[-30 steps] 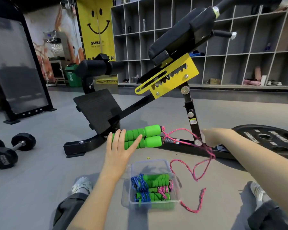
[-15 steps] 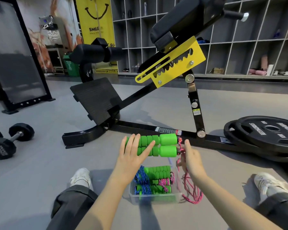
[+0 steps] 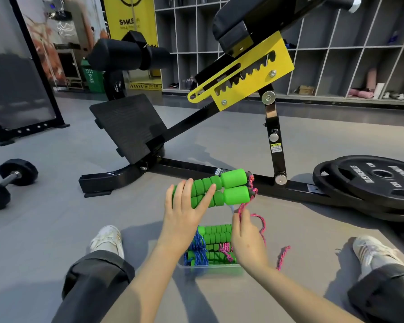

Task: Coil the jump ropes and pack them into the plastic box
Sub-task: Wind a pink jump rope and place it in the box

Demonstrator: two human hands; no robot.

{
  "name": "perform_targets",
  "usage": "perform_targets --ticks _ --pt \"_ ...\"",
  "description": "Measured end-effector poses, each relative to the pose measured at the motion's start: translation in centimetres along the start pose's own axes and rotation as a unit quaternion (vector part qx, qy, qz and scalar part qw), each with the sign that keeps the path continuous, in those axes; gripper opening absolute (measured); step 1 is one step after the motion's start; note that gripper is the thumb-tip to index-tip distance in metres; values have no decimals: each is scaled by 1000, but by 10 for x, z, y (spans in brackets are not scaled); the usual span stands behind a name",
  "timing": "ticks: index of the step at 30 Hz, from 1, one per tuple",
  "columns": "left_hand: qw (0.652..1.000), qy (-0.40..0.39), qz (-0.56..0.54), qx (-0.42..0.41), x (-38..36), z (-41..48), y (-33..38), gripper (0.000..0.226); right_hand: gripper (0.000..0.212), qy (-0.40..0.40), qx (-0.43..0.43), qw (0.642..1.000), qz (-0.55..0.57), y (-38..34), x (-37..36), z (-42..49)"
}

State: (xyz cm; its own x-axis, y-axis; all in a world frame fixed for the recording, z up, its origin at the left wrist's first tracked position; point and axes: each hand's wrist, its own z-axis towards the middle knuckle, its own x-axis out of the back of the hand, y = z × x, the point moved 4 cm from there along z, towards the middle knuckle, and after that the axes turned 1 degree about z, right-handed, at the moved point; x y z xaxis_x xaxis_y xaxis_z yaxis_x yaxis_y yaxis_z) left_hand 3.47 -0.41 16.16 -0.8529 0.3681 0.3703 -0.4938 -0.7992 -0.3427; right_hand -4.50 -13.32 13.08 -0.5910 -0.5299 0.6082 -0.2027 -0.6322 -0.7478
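We hold the paired green handles (image 3: 222,191) above the plastic box (image 3: 182,266), left hand (image 3: 184,214) gripping them | right hand (image 3: 247,238) over the box, pinching the pink rope (image 3: 263,227) just under the handle ends

We read SMILE on the yellow banner (image 3: 131,19) | 10 on the top weight plate (image 3: 383,183), its other lettering upside down, unclear to us | yellow sticker (image 3: 276,147) on the bench post (image 3: 273,123) unreadable
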Motion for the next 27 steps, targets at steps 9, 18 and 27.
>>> perform_targets --ticks 9,18,27 --pt "999 -28 15 -10 -18 -12 0 80 14 -317 111 912 -235 -16 21 10" --pt "996 -84 15 -19 -21 -20 4 84 28 -347 215 881 -240 -38 61 10" --pt "991 -38 -29 -125 -10 -17 19 99 32 -265 276 911 -156 -54 89 43"
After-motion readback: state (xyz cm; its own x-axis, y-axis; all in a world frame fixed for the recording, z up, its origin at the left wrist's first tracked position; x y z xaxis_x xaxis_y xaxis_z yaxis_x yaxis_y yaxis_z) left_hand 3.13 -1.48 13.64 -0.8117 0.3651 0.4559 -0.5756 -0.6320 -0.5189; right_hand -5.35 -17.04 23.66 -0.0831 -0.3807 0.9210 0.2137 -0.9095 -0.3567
